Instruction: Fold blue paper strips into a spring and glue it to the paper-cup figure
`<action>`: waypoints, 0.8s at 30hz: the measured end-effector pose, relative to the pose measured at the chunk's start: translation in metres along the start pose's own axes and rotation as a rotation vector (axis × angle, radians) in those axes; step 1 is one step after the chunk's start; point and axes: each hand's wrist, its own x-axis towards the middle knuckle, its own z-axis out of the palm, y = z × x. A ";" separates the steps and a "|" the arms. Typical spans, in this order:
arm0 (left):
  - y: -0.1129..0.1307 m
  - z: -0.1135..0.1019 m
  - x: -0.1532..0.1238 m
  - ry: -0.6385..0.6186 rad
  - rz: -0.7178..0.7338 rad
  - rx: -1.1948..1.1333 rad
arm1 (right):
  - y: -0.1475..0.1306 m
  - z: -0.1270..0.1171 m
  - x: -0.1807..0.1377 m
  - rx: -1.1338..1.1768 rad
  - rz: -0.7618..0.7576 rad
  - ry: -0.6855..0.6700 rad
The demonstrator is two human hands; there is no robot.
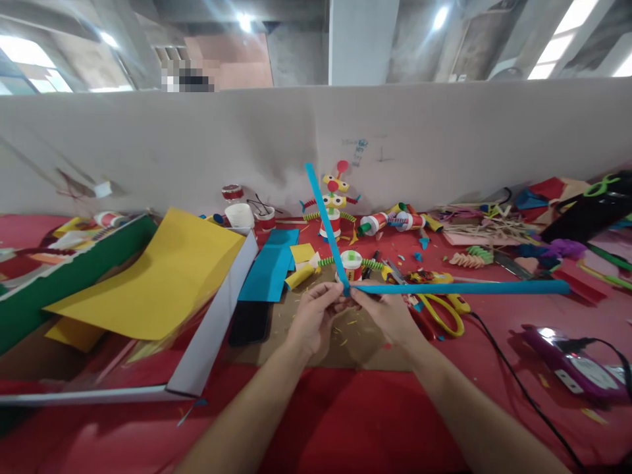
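Observation:
Two long blue paper strips meet at a corner between my hands. One blue paper strip (323, 214) slants up and away to the left; the other strip (459, 288) stretches out to the right. My left hand (320, 306) pinches the joined ends from the left, its fingers closed. From the right, my right hand (382, 309) closes on the same corner, its thumb near the fold. Just behind stands a white paper cup figure (352, 265) with green pleated arms, partly hidden by the strips. Under my hands lies a brown cardboard sheet (345, 352) with yellow scraps.
At left, a box (212, 316) holds a yellow paper sheet (162, 276). Blue paper (271, 263) and a dark phone (249, 322) lie beside it. Yellow-handled scissors (451, 322), a glue gun (459, 303) and a corded purple device (575, 368) are at right. Finished cup figures (330, 224) stand behind.

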 end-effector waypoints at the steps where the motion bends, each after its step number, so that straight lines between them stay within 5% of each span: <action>1: 0.000 -0.001 0.000 0.002 0.018 0.058 | 0.000 0.000 0.000 -0.009 -0.004 -0.013; 9: -0.001 -0.004 0.000 0.086 0.087 0.115 | -0.003 0.001 0.000 0.117 0.105 -0.010; 24: 0.008 -0.006 0.000 -0.059 -0.019 0.168 | -0.008 -0.009 0.005 0.102 0.150 -0.126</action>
